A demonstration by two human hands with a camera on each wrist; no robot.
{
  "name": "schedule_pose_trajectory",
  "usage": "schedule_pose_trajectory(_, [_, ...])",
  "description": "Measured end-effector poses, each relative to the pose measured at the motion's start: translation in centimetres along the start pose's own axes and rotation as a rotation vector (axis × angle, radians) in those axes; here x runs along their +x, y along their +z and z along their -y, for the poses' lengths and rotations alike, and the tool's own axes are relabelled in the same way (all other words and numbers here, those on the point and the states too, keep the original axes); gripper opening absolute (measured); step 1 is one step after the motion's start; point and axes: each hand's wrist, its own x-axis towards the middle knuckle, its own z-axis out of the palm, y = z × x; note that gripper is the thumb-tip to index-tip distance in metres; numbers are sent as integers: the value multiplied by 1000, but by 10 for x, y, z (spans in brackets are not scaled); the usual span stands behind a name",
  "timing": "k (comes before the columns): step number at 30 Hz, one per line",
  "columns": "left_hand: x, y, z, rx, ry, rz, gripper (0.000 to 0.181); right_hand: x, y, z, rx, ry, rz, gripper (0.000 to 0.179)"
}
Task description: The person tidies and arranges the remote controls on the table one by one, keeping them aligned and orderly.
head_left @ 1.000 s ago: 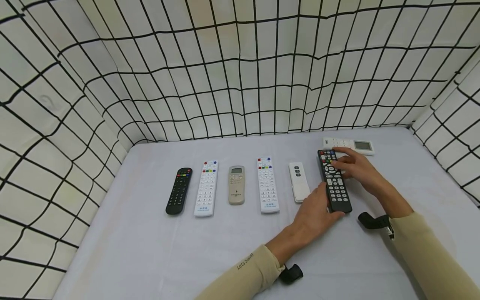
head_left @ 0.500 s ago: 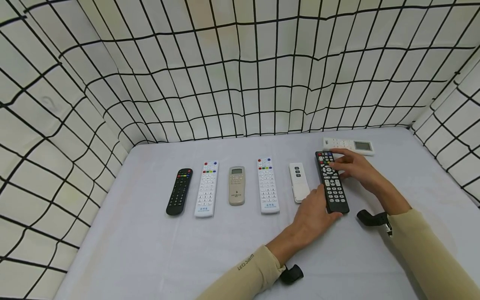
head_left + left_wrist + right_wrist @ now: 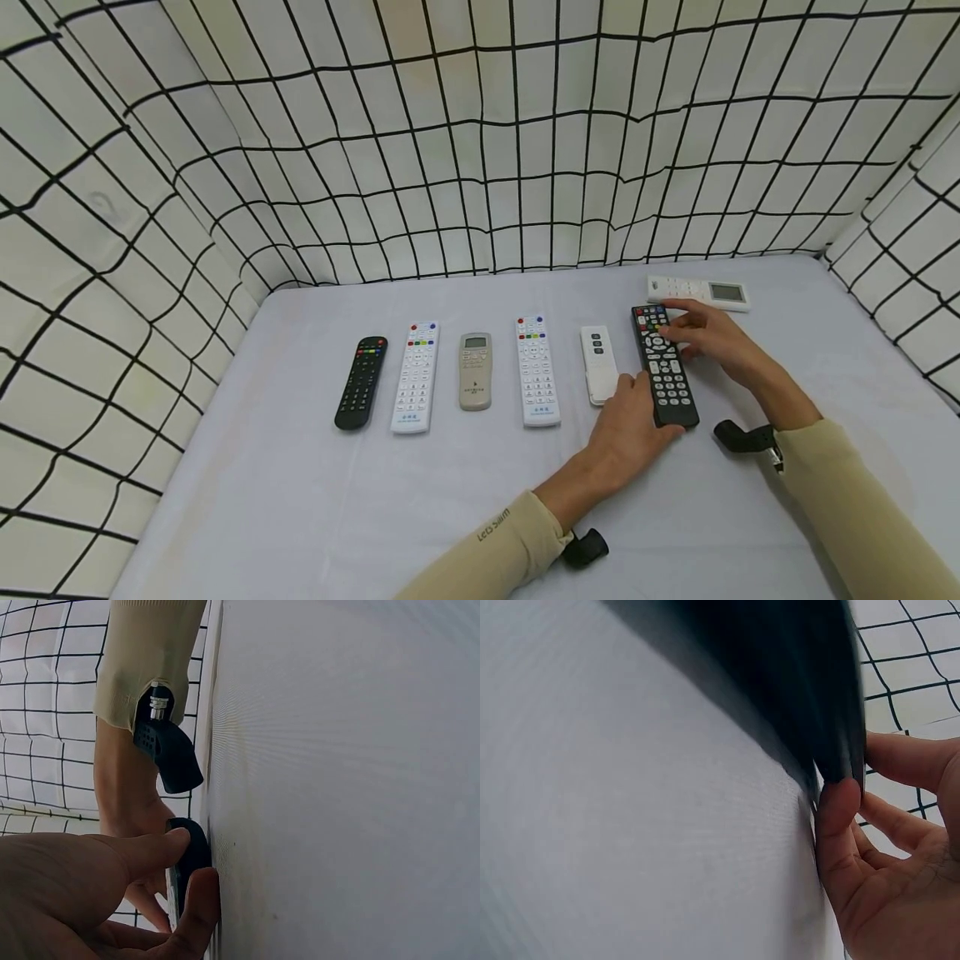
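Note:
A long black remote control (image 3: 664, 367) with white and coloured buttons lies at the right end of a row of remotes. At its lower end, my left hand (image 3: 622, 437) grips it with the thumb at the bottom corner and fingers along the left side. My right hand (image 3: 712, 337) pinches the upper right edge, fingers reaching over the top buttons. In the left wrist view, thumb and finger hold the remote's near end close to the sheet. The right wrist view shows its dark underside between thumb and fingers. A small white remote (image 3: 598, 365) sits just left of my left fingers.
Leftward along the white-covered table (image 3: 300, 517) lie a white remote (image 3: 537, 371), a beige one (image 3: 475, 372), another white one (image 3: 415, 377) and a black one (image 3: 362, 383). Behind my right hand, a white air-conditioner remote (image 3: 697, 292) lies crosswise. Black netting (image 3: 517, 125) surrounds the table.
The long black remote has shifted slightly left and towards me, with both hands staying on it. Over the last half second hands and remote hold almost still.

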Motion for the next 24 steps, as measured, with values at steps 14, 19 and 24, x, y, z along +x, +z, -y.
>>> schedule_pose_trajectory(14, [-1, 0, -1, -5, -4, -2, 67, 1, 3, -2, -59, 1, -17, 71])
schedule_pose_trajectory(19, [-1, 0, -1, -8, -8, 3, 69, 0, 2, -1, -72, -3, -17, 71])
schedule_pose_trajectory(24, [-1, 0, -3, -20, -11, 10, 69, -1, 1, -1, -70, 2, -22, 70])
